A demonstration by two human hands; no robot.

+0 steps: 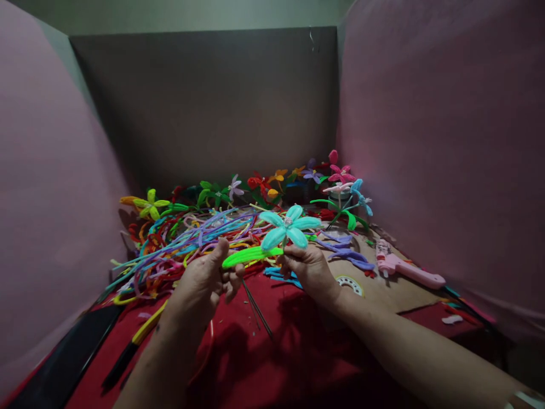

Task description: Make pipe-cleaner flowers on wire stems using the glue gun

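A turquoise pipe-cleaner flower [290, 227] with a pale centre stands above the table, its stem pinched between the thumb and fingers of my right hand [313, 271]. A bright green pipe-cleaner leaf [251, 257] reaches leftward from that grip, just under the petals. Its far end lies between the thumb and curled fingers of my left hand [208, 274]. Where the leaf meets the stem is partly hidden by my right fingers. Below my hands, thin dark wire stems [258, 309] rest on the red cloth [272, 369].
Loose coloured pipe cleaners [200, 233] are heaped behind my left hand. Finished flowers, including a yellow one [151, 204], line the back. On the right lie cardboard [383, 295], a pink glue gun [404, 268], a tape roll [350, 285] and purple pieces [349, 253]. Yellow-and-black pliers handles [136, 341] lie at left.
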